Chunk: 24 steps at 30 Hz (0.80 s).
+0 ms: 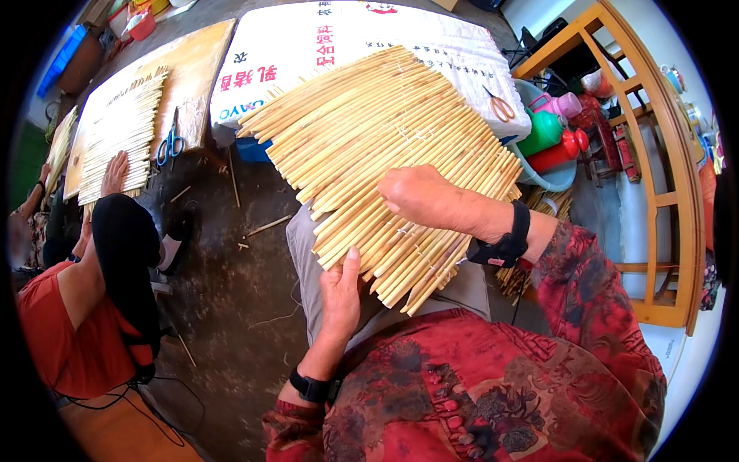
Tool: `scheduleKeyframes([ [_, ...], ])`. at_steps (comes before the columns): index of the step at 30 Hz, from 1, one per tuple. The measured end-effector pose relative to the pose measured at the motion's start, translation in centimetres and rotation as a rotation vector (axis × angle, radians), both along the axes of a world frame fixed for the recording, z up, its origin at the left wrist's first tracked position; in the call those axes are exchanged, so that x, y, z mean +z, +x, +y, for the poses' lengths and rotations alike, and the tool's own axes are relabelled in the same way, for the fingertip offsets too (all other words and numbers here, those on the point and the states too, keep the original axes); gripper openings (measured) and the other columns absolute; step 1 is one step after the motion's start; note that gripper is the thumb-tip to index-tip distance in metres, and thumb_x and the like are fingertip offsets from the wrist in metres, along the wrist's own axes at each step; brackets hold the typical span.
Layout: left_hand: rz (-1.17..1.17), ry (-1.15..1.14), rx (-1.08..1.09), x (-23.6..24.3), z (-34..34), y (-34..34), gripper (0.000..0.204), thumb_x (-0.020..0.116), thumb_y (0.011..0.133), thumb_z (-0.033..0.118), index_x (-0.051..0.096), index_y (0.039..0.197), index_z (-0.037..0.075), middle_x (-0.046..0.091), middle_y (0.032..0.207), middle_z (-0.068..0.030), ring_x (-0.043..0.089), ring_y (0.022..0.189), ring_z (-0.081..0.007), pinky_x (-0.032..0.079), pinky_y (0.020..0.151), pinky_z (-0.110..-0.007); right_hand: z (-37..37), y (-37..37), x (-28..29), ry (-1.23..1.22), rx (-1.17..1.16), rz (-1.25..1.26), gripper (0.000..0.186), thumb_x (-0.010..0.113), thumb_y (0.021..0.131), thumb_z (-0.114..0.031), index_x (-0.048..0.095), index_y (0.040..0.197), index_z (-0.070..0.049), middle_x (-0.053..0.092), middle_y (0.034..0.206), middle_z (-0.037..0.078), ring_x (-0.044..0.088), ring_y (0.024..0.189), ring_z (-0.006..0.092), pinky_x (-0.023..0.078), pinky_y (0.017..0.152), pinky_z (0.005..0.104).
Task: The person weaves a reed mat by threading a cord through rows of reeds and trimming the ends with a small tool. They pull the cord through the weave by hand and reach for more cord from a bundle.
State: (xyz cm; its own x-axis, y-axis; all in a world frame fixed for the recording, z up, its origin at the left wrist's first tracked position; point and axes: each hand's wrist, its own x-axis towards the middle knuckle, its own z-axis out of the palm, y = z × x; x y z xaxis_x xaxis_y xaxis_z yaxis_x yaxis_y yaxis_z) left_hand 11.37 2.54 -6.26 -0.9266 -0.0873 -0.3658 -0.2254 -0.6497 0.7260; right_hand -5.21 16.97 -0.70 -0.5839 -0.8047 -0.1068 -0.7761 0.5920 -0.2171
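Note:
A mat of pale yellow reed stalks [369, 131], tied side by side with thin white thread, slants from a covered table down over my lap. My left hand [340, 296] grips its near left edge, the thumb on top and the fingers mostly hidden underneath. Over the middle of the near half, my right hand [419, 196] is closed in a fist with its knuckles up. Whatever its fingers may hold is hidden beneath it. Short thread ends show between the stalks near both hands.
Orange-handled scissors [502, 108] lie on the white-covered table [277, 38]. A blue basin [550, 175] with coloured jugs and a wooden frame [654, 200] stand at right. At left, a co-worker's hand [115, 173] rests on another reed mat [123, 131], near blue-handled scissors [170, 145].

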Motion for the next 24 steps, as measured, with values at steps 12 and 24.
scheduleKeyframes([
  [12,0.013,-0.096,0.017,0.5,0.1,-0.2,0.037,0.049,0.099,0.021,0.054,0.121,-0.009,0.061,0.115,-0.0104,0.056,0.102,-0.0125,0.045,0.09,-0.028,2.0,-1.2,-0.2,-0.337,-0.272,-0.637,0.006,0.062,0.076,-0.003,0.059,0.081,-0.001,0.055,0.067,0.008,0.057,0.065,0.0176,0.047,0.06,0.0281],
  [24,0.013,-0.119,-0.016,1.1,-0.3,-0.2,0.038,0.047,0.1,0.021,0.052,0.123,-0.009,0.06,0.117,-0.0098,0.055,0.104,-0.0123,0.044,0.091,-0.028,0.0,-1.9,1.3,0.012,-0.058,-0.422,0.014,0.066,0.079,-0.016,0.064,0.08,-0.003,0.06,0.075,0.007,0.06,0.07,0.0194,0.049,0.066,0.0303],
])
